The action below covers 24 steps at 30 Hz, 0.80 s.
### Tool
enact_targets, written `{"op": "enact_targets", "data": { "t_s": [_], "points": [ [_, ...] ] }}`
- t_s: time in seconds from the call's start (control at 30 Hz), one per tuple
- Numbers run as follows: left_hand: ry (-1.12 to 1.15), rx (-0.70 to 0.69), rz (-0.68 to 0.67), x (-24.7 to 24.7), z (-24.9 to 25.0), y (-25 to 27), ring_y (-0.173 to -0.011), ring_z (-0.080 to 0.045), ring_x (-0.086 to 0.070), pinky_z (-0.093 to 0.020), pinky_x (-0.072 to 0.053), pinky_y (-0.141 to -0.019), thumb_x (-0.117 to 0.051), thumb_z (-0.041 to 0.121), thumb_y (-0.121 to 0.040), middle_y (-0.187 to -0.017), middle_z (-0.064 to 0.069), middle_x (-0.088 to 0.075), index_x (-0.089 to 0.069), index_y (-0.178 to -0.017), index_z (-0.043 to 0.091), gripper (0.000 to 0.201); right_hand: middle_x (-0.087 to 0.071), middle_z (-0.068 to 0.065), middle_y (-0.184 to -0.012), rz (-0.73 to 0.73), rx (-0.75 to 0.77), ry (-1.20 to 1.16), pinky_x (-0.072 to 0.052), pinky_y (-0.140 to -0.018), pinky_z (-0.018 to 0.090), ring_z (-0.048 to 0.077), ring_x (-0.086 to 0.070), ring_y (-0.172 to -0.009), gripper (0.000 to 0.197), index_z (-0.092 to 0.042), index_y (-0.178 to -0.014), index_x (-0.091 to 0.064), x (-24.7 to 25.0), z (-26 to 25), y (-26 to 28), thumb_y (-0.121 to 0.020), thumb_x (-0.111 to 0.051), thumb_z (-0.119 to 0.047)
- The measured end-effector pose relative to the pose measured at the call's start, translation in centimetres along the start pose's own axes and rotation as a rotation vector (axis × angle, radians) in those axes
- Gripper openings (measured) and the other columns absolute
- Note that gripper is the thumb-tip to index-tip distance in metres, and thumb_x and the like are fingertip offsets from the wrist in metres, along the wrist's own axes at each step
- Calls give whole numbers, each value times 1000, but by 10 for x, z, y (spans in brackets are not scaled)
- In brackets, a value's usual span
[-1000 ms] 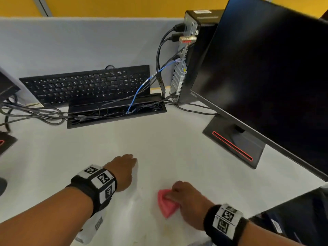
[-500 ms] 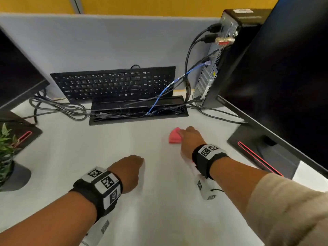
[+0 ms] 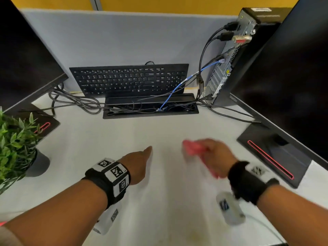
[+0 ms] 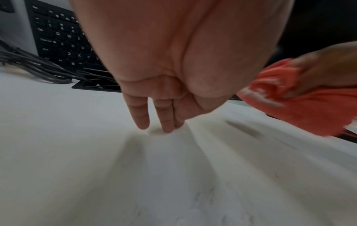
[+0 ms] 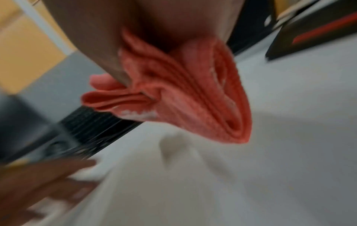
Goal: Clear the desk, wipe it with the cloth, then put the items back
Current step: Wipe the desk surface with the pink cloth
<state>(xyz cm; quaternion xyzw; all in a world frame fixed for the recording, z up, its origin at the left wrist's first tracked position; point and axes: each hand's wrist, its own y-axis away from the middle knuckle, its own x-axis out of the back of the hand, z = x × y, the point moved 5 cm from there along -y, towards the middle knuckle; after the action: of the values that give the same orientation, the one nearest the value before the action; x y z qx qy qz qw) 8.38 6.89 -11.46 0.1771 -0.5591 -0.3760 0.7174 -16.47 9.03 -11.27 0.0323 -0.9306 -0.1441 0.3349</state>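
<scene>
Wiping step, by the look of things. Right hand point(image 3: 215, 158) bunched round the pink cloth point(image 3: 192, 148), folded wad sticking out past the fingers toward 10 o'clock, long axis running roughly 10 to 4. From the right wrist view, cloth point(image 5: 193, 97) seems lifted a little off the desk point(image 3: 159, 201) or barely grazing it; hard to tell through the motion blur. Left hand point(image 3: 138, 166) at 9 o'clock of the cloth, near but apart, fingers point(image 4: 142, 113) straight and together, tips resting on the white top, holding nothing. Unwiped stretch probably toward 12 o'clock, up to the cable tray point(image 3: 150, 108), so right hand clearly the nearer one for the next pass.

Keyboard point(image 3: 129, 79) propped against the grey partition at 12 o'clock, behind the tray. Monitor point(image 3: 284, 77) and its base point(image 3: 271, 151) at 2 to 3 o'clock, computer tower point(image 3: 230, 64) at 1. Second monitor point(image 3: 23, 55) at 10, potted plant point(image 3: 16, 148) at 9. Loose cables point(image 3: 74, 102) near the tray, worth steering the cloth clear of.
</scene>
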Motion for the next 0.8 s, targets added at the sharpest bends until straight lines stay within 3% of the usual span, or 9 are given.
{"op": "enact_targets", "data": {
  "t_s": [0.07,0.13,0.27,0.4,0.5,0.57,0.63,0.73,0.8],
  "points": [
    [25,9,4,0,-5,0,-144,-21,-30,-35,-27,-118,-34,0,-90,-160,2,-23,10,-153,27,82,-70,2,-100,138,-155,165,-51,-44,25,17,-63,-61,26,-30,-105,-71,26,6,-39,-93,-52,-16],
    [43,11,12,1,-8,0,-141,-21,-34,-34,-30,-116,-35,-1,-90,-159,2,-26,12,-153,27,83,-64,9,-120,109,-179,378,-56,-74,33,28,-64,-98,41,-24,-120,-66,13,8,-65,-88,-50,-5],
    [60,-3,28,2,-12,3,-136,-20,-41,-33,-35,-113,-36,-2,-88,-155,3,-34,13,-153,25,86,-75,13,-80,6,73,231,-51,-88,46,27,-72,-81,20,-8,-78,-73,-87,-18,-28,-76,-64,-27],
    [47,-6,20,3,-11,5,-134,-21,-44,-36,-37,-112,-37,2,-89,-152,-1,-39,14,-152,25,85,-69,1,-91,-216,451,280,-45,-83,21,6,-65,-85,20,-12,-101,-71,-137,-34,71,-88,-57,-18],
    [24,-8,3,4,-8,7,-136,-22,-41,-36,-35,-113,-37,4,-91,-154,0,-36,16,-152,24,83,-62,6,-118,-571,455,367,-37,-94,17,19,-55,-110,34,-26,-122,-63,-132,-26,94,-93,-52,-12],
    [10,-12,6,5,-8,8,-137,-22,-40,-35,-34,-114,-37,4,-92,-154,0,-35,15,-152,23,82,-67,2,-112,-480,256,188,-34,-91,7,14,-59,-106,39,-23,-112,-71,-95,-19,72,-86,-51,-1],
    [16,-17,9,5,-10,7,-138,-21,-39,-33,-33,-114,-37,4,-92,-156,1,-33,15,-152,23,82,-72,-5,-96,-218,54,-12,-46,-87,18,15,-65,-93,42,-22,-94,-75,-45,-10,39,-81,-50,9],
    [41,-16,5,4,-12,2,-138,-19,-39,-32,-32,-115,-39,1,-91,-156,4,-31,17,-152,25,86,-76,-6,-89,209,-251,-185,-56,-54,33,23,-65,-59,25,-30,-92,-75,24,15,-18,-93,-55,-15],
    [51,-9,14,4,-14,-1,-136,-19,-41,-33,-34,-114,-39,-1,-89,-155,4,-33,17,-151,28,89,-71,5,-111,276,-357,103,-58,-71,36,26,-67,-83,25,-28,-112,-68,39,24,-60,-92,-54,-19]
  ]
}}
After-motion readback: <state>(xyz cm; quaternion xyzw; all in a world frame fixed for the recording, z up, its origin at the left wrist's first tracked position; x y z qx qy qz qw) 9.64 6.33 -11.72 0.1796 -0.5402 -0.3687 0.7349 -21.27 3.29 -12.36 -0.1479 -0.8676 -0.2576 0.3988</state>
